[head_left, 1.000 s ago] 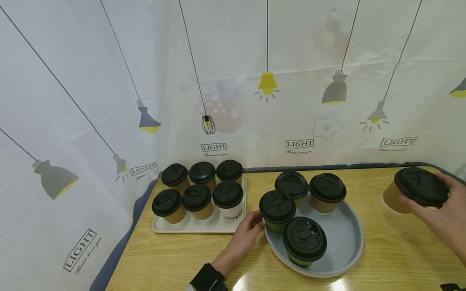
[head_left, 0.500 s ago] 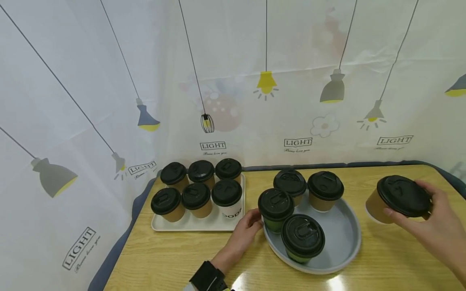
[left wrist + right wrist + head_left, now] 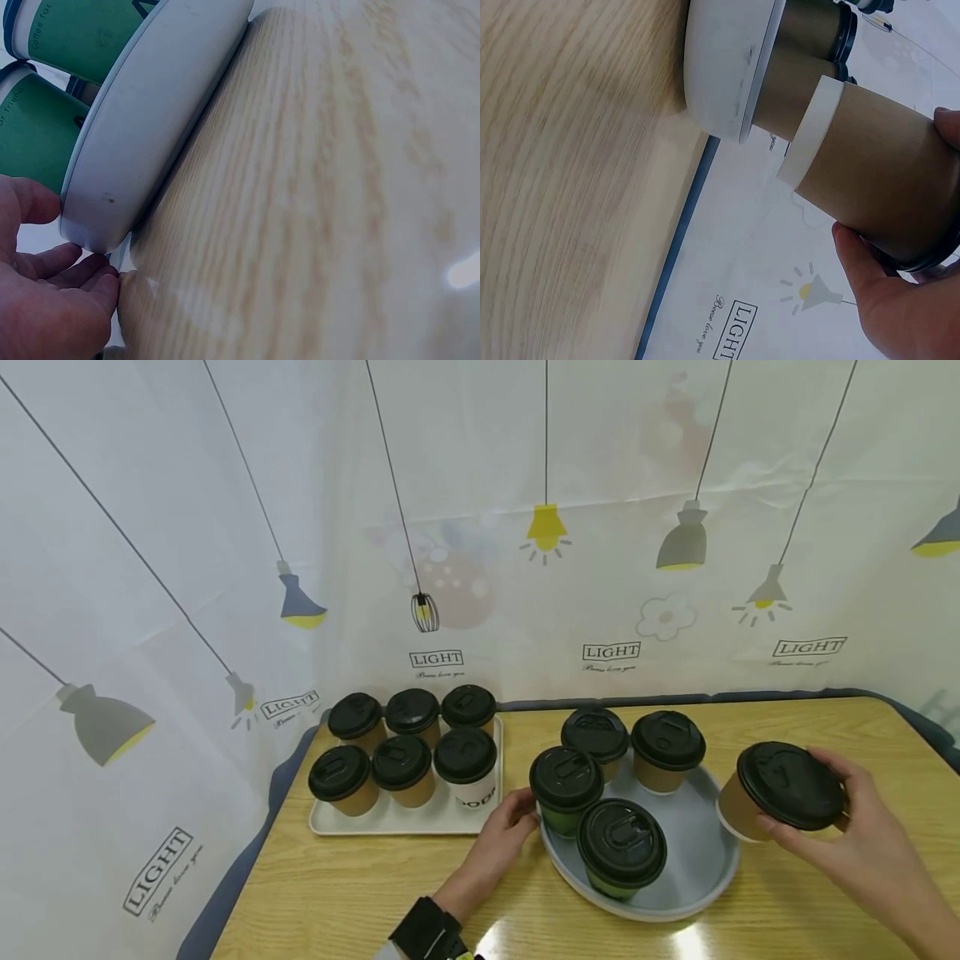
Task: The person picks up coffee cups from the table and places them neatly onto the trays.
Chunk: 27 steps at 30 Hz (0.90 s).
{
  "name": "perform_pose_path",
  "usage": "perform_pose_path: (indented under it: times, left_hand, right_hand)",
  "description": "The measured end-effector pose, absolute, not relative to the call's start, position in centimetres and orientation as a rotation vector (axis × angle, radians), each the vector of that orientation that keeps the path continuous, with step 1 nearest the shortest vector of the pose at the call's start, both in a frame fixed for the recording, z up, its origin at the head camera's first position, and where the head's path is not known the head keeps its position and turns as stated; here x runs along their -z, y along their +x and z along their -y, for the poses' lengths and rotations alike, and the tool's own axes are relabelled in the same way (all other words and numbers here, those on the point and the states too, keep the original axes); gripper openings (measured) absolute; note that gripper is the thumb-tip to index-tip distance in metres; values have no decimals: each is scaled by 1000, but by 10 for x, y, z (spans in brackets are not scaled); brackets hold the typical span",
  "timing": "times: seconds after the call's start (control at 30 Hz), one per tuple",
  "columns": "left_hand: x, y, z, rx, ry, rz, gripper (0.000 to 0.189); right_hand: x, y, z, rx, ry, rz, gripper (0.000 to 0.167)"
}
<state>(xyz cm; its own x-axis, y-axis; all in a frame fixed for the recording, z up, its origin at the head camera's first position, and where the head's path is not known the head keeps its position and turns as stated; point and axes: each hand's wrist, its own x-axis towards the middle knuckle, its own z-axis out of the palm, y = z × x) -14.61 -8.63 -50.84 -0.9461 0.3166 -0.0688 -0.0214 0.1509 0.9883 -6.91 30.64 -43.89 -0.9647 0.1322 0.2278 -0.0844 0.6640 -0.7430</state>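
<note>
In the head view my right hand point(image 3: 862, 847) holds a brown paper coffee cup point(image 3: 738, 806) with a black lid, tilted, just off the right rim of a round grey tray point(image 3: 701, 860). The right wrist view shows its thumb and fingers around the cup's lidded end, with the cup's white base point(image 3: 814, 131) towards the tray. My left hand point(image 3: 504, 837) grips the tray's left edge, thumb at the rim and fingers below it in the left wrist view. On the tray stand two green cups point(image 3: 621, 847) and two brown cups point(image 3: 666, 752), all with black lids.
A cream rectangular tray point(image 3: 322, 820) at the left bears several black-lidded cups, one of them white point(image 3: 474, 791). Both trays stand on a wooden table point(image 3: 360, 893). Behind it hangs a pale curtain point(image 3: 480, 460) printed with lamps.
My right hand has carried the brown cup leftward and slightly down, from the table's right side to the round tray's rim. The left hand has stayed at the tray.
</note>
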Motion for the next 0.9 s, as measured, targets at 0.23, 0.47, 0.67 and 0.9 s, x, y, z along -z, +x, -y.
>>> perform_pose_path:
  times: [0.23,0.47,0.67,0.9]
  left_hand:
    - [510,-148,87,-1861,285,-2185,45]
    - [509,-149,86,-1859,282,-2182,45]
    - [508,-147,86,-1863,272,-2164,46]
    - [507,-146,86,-1865,289,-2165,45]
  right_hand:
    - [439,-71,-296,-1174,8,2669,111]
    - [442,-77,-285,-1213,174,2630,109]
    - [447,-81,-278,-1220,252,2638,109]
    - [454,-83,-269,-1165,293,2685,108]
